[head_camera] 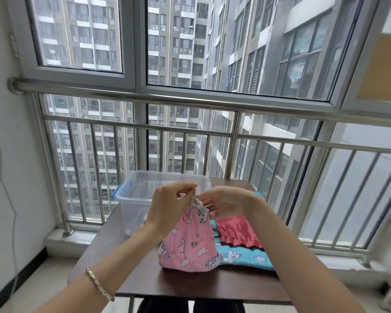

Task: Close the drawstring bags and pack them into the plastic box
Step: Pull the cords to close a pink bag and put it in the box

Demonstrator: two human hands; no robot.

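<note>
A pink drawstring bag point(189, 241) with a unicorn print stands upright on the dark table point(212, 283), its neck gathered tight. My left hand point(169, 207) pinches the drawstring at the top of the neck. My right hand point(226, 203) holds the cords on the other side of the neck. A red drawstring bag point(237, 232) lies flat to the right, on top of a turquoise printed bag point(244, 256). The clear plastic box point(131, 197) with a blue latch stands open at the table's far left, behind my left hand.
A steel railing point(190, 127) and large windows close off the space right behind the table. A white wall point(7, 154) with a hanging cable stands to the left. The table's near edge sits close to my lap.
</note>
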